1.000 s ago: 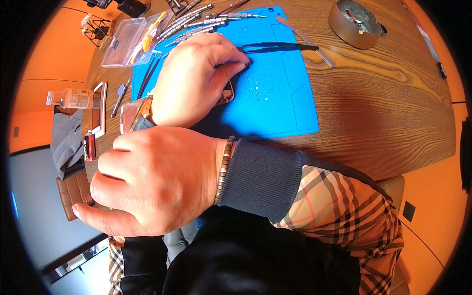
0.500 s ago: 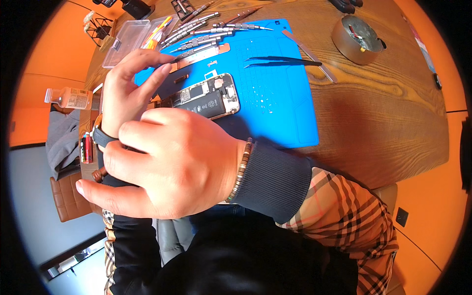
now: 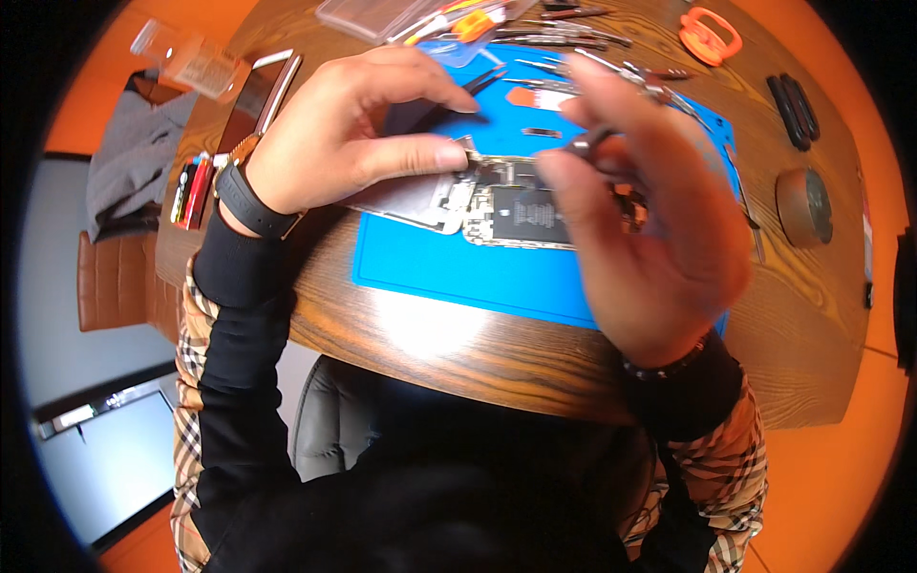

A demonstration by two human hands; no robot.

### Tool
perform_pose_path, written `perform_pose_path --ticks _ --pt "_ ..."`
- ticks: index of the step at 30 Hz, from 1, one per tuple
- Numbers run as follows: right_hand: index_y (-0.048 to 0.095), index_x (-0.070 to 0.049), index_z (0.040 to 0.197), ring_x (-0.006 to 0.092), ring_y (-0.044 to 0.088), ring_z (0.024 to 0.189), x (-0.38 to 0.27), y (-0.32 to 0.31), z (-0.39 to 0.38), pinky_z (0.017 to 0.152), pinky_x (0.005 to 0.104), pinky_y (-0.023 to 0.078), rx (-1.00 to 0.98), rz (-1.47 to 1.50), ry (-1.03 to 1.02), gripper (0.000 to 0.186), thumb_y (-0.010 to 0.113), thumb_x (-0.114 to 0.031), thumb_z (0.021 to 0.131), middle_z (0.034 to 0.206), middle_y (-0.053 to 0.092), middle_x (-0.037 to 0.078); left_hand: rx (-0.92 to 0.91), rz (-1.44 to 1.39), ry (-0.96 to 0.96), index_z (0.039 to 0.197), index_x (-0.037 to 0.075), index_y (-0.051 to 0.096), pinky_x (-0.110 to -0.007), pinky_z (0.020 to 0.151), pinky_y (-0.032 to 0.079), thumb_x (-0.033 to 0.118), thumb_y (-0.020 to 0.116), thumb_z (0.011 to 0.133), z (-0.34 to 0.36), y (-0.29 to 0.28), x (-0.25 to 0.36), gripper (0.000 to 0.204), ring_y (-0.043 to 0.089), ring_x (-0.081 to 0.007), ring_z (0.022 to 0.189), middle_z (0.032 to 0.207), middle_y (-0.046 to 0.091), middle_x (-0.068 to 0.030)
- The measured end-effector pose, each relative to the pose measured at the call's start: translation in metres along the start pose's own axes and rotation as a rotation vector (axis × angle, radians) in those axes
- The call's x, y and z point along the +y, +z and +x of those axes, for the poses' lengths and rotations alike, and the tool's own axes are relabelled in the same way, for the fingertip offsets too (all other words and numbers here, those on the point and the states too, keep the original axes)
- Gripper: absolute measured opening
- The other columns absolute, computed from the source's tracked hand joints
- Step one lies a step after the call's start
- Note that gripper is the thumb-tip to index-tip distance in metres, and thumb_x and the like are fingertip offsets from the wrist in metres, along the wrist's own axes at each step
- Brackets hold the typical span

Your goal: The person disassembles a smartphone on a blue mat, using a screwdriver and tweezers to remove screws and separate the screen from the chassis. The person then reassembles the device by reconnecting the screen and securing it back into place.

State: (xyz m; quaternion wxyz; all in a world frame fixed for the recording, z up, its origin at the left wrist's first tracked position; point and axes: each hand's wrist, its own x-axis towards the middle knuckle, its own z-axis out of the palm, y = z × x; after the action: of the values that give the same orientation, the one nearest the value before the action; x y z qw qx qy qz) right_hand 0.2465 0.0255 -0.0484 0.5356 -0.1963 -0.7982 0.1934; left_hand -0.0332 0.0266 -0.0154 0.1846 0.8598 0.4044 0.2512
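Left hand fingers pin the opened phone on the blue mat; right hand spread; phone looks fragile, best held by its edges

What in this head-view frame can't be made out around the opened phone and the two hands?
- Right hand: motion-blurred, so whether its fingers pinch the small dark tool is unclear.
- Opened phone: its right end is hidden behind the right hand, its left part under the left hand.
- Tools at the table's far edge: small and bent by the fisheye rim, kinds unclear.
- Blue mat: right side covered by the right hand.
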Motion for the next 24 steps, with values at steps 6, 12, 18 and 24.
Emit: perform_pose_path --ticks 6,12,18,24 --pt "0.041 0.004 0.164 0.0184 0.074 0.105 -0.022 0.001 0.008 0.09 0.0274 0.062 -0.115 -0.041 0.423 0.073 0.074 0.012 0.099 0.128 0.071 0.018 -0.054 -0.012 0.07 0.135 0.006 0.073 -0.045 0.107 0.052 0.037 0.104 0.061 -0.007 0.007 0.007 0.086 0.066 -0.0344 0.122 0.13 0.073 -0.0132" --pt "0.04 0.004 0.164 0.0213 0.075 0.11 -0.015 0.008 0.004 0.094 0.0313 0.063 -0.219 0.176 0.285 0.077 0.077 0.012 0.096 0.127 0.072 0.019 -0.006 0.027 0.078 0.132 0.009 0.069 -0.044 0.097 0.056 0.016 0.097 0.061 -0.01 0.028 0.017 0.077 0.064 -0.0347 0.113 0.123 0.071 -0.0098" --pt "0.045 0.002 0.163 0.0217 0.076 0.109 -0.008 0.003 -0.006 0.095 0.0333 0.064 -0.335 0.1 0.205 0.078 0.08 0.01 0.094 0.126 0.074 0.018 0.016 0.001 0.062 0.116 0.007 0.068 -0.043 0.088 0.054 0.014 0.094 0.064 -0.008 0.036 0.018 0.058 0.062 -0.034 0.102 0.105 0.067 -0.0076" --pt "0.05 0.004 0.159 0.0207 0.076 0.108 -0.009 0.004 -0.006 0.092 0.0328 0.065 -0.373 0.038 0.144 0.073 0.081 0.011 0.093 0.132 0.073 0.019 -0.026 -0.047 0.057 0.114 0.006 0.071 -0.042 0.086 0.053 0.015 0.093 0.068 -0.007 0.035 0.018 0.052 0.064 -0.0342 0.1 0.099 0.067 -0.0082"
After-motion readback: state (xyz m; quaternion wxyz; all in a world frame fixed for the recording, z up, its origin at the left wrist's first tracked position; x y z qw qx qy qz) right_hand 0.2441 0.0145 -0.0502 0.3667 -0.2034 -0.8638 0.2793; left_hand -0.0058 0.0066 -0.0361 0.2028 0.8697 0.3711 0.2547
